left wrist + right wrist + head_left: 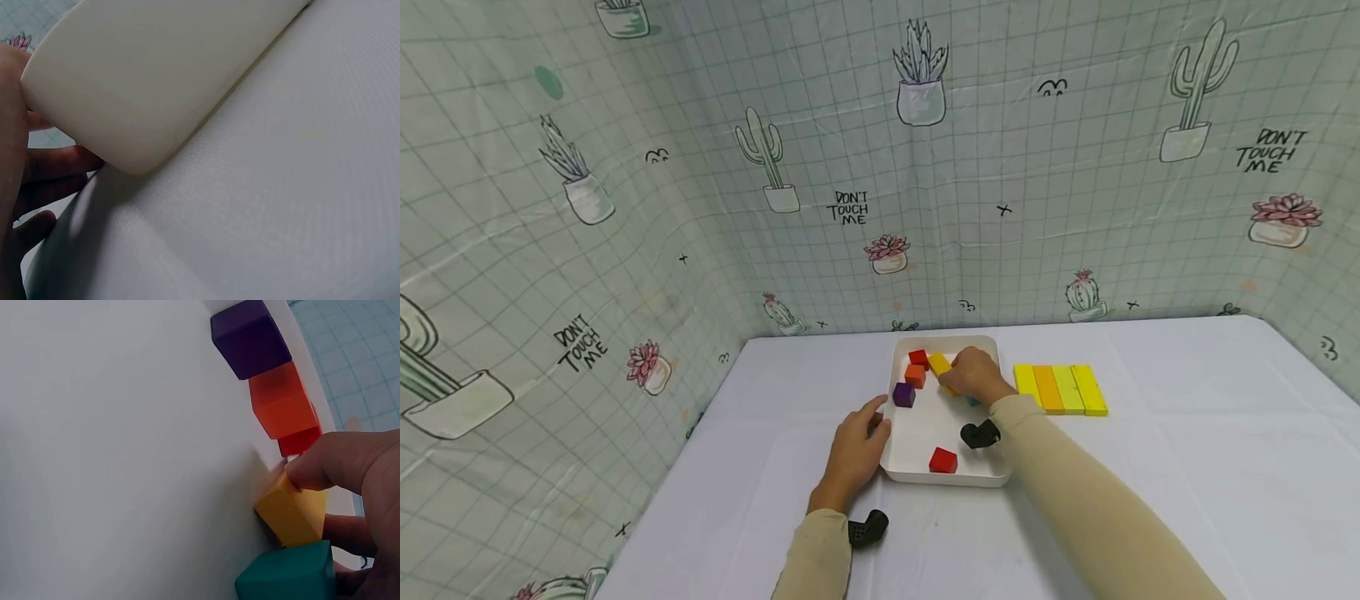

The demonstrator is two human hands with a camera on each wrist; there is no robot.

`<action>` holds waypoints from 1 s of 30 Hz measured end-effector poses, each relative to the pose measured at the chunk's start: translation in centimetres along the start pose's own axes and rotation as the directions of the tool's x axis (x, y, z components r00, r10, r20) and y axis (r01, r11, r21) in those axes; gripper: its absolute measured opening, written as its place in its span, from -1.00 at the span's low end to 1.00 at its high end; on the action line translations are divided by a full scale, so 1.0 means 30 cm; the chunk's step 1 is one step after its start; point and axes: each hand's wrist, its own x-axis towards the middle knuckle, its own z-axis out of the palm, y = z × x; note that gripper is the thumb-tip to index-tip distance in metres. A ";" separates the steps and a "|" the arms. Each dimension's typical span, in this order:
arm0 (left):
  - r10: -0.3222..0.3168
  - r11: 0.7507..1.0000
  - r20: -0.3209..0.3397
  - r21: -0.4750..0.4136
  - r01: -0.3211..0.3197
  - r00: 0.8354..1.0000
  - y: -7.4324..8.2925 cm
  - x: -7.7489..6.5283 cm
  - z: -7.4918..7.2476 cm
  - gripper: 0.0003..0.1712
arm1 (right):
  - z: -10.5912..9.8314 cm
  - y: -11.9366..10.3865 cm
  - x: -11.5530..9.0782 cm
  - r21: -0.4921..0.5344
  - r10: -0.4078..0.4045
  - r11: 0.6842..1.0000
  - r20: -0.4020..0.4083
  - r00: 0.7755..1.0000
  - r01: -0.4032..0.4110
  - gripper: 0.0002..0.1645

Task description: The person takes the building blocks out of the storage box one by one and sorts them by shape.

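In the head view, a white tray [925,477] holds several coloured blocks. Inside its far end, my right hand [976,375] pinches a yellow block [940,364] between thumb and fingers. The right wrist view shows the thumb on top of that yellow block [292,512], a teal block [289,574] right beside it. Along the tray's far left side are a red block [918,357], an orange block [915,376] and a purple block [904,395]. My left hand [856,442] rests against the tray's left wall, its fingers at the outer side.
Right of the tray, several yellow and orange-yellow blocks [1060,390] lie side by side on the white-covered table [1187,467]. Another red block [943,460] sits at the tray's near end. Behind the table hangs a cactus-print cloth [977,167].
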 end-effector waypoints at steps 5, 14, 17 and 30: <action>0.002 1.000 -0.005 -0.007 -0.002 1.000 0.002 0.002 -0.002 -0.49 | 0.002 0.005 0.004 0.009 -0.021 1.000 -0.013 1.000 0.021 -0.46; 0.008 1.000 0.001 -0.010 -0.008 1.000 0.000 0.003 -0.003 -0.48 | 0.011 0.020 0.002 0.069 -0.052 0.996 -0.086 0.995 0.058 -0.53; 0.014 1.000 0.001 -0.009 -0.014 1.000 -0.004 0.004 -0.003 -0.48 | 0.012 0.021 0.000 0.110 -0.039 0.993 -0.109 0.993 0.051 -0.53; 0.014 1.000 -0.001 0.000 -0.014 1.000 -0.006 0.004 -0.005 -0.49 | 0.003 0.009 0.007 0.287 -0.001 0.956 -0.217 0.976 0.064 -0.54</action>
